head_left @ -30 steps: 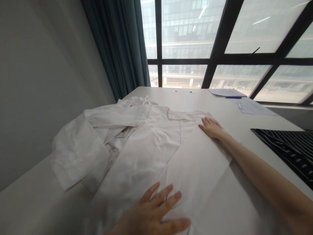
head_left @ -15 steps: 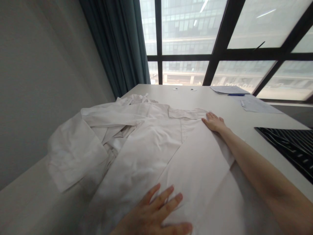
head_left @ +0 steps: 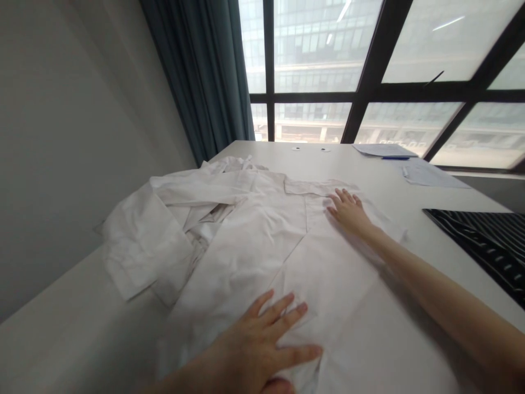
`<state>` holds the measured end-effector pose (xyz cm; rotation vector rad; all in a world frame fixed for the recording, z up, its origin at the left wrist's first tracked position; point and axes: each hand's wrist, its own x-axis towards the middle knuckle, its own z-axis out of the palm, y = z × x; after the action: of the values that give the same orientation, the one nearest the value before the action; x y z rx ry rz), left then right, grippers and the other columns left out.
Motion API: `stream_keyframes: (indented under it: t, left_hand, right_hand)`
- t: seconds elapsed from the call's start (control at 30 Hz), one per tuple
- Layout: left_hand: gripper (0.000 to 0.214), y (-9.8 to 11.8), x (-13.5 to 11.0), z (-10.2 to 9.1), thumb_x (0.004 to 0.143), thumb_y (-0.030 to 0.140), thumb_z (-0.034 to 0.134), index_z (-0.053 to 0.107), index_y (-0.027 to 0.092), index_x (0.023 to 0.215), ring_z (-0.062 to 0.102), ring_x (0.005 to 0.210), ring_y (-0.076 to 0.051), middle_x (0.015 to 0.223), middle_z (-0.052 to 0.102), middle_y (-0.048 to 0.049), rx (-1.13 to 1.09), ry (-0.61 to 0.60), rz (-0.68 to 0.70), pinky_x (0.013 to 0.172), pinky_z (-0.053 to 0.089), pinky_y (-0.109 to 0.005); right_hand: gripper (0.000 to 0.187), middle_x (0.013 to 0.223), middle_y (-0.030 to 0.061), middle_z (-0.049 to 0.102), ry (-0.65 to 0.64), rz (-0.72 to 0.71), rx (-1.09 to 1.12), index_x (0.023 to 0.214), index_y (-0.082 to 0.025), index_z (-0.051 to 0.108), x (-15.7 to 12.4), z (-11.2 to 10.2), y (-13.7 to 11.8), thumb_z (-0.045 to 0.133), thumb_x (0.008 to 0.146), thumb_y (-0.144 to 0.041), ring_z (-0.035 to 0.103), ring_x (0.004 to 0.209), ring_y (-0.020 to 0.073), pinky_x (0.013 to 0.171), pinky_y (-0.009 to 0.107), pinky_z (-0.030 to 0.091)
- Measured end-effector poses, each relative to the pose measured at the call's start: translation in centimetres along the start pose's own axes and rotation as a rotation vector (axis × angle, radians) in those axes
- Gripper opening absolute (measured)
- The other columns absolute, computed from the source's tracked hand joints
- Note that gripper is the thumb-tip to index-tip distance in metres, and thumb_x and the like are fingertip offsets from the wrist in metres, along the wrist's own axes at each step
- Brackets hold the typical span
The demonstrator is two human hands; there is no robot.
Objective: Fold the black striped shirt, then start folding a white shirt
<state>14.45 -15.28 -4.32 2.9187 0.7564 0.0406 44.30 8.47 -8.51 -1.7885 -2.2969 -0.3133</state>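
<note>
A white shirt (head_left: 254,241) lies spread on a white table (head_left: 65,339), its right side folded flat, its left sleeve and cuff rumpled toward the wall. My left hand (head_left: 262,345) lies flat on the near part of the shirt, fingers spread. Farther off, my right hand (head_left: 348,210) rests flat on the cloth just below the collar (head_left: 315,187), fingers stretched out. Neither hand holds anything.
A black-and-white striped garment (head_left: 484,246) lies at the right edge of the table. Papers (head_left: 426,175) and a blue pen (head_left: 396,157) sit at the far right. A grey wall and dark curtain (head_left: 205,76) stand left, with large windows behind the table.
My right hand has slid left and slightly nearer, from the shirt's far right corner onto the cloth below the collar. The left hand has stayed pressed on the near part.
</note>
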Motion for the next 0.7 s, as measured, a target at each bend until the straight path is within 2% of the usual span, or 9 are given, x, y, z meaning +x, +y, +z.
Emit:
stream_keyframes:
  t: [0.1,0.17,0.27,0.37,0.47,0.6,0.7]
  left_hand:
    - [0.071,0.2,0.0,-0.2,0.084,0.038,0.07,0.037,0.039,0.147,0.036,0.141,-0.032,0.156,0.033,-0.0079,0.018,-0.018,-0.002,0.111,0.035,-0.052]
    - [0.072,0.3,0.0,-0.3,0.084,0.037,0.069,0.036,0.038,0.147,0.036,0.141,-0.033,0.156,0.032,-0.0083,0.026,-0.03,0.0,0.109,0.036,-0.053]
    - [0.071,0.5,0.0,-0.4,0.084,0.036,0.069,0.036,0.038,0.147,0.037,0.14,-0.034,0.155,0.034,-0.0086,0.023,-0.039,-0.001,0.108,0.037,-0.054]
    - [0.071,0.6,-0.1,-0.1,0.086,0.037,0.067,0.034,0.038,0.148,0.036,0.14,-0.033,0.156,0.033,-0.0085,0.008,-0.029,-0.007,0.109,0.036,-0.054]
    - [0.07,0.4,-0.4,0.4,0.089,0.039,0.063,0.028,0.039,0.151,0.032,0.143,-0.033,0.158,0.029,-0.0085,0.0,-0.028,-0.006,0.111,0.033,-0.055]
    - [0.071,0.2,-0.7,1.1,0.091,0.04,0.059,0.023,0.04,0.152,0.028,0.145,-0.032,0.159,0.025,-0.0075,-0.009,-0.008,-0.002,0.113,0.029,-0.056]
    - [0.068,0.2,-0.8,1.4,0.092,0.041,0.057,0.025,0.04,0.151,0.027,0.145,-0.031,0.16,0.024,-0.0054,-0.024,0.026,0.001,0.115,0.026,-0.054]
  right_hand:
    - [0.052,0.154,0.0161,0.037,-0.012,-0.213,0.166,0.143,-0.014,0.044,-4.9,-1.7,-3.9,0.034,0.099,-0.04,0.028,0.144,0.0289,0.114,0.048,0.028]
    - [0.052,0.155,0.0123,0.037,-0.082,-0.379,0.247,0.146,-0.017,0.042,-8.1,-2.7,-6.1,0.031,0.101,-0.041,0.027,0.145,0.0255,0.116,0.047,0.027]
    - [0.053,0.158,0.0058,0.031,-0.205,-0.432,0.283,0.151,-0.025,0.034,-10.8,-3.4,-6.8,0.026,0.102,-0.044,0.024,0.146,0.0235,0.117,0.049,0.024]
    - [0.059,0.16,0.0015,0.022,-0.28,-0.327,0.223,0.154,-0.03,0.026,-10.4,-3.1,-4.1,0.022,0.1,-0.054,0.018,0.148,0.0243,0.118,0.051,0.02]
    - [0.063,0.161,0.0009,0.019,-0.302,-0.128,0.13,0.155,-0.029,0.024,-8.7,-2.0,0.7,0.019,0.099,-0.058,0.015,0.148,0.0239,0.118,0.049,0.019]
    - [0.063,0.161,0.0023,0.022,-0.287,0.105,0.024,0.154,-0.026,0.026,-7.2,-0.9,6.6,0.018,0.098,-0.055,0.021,0.147,0.023,0.117,0.049,0.022]
    - [0.063,0.159,0.004,0.027,-0.277,0.195,-0.024,0.152,-0.023,0.03,-6.8,-0.8,8.8,0.018,0.098,-0.052,0.027,0.145,0.0242,0.116,0.051,0.024]
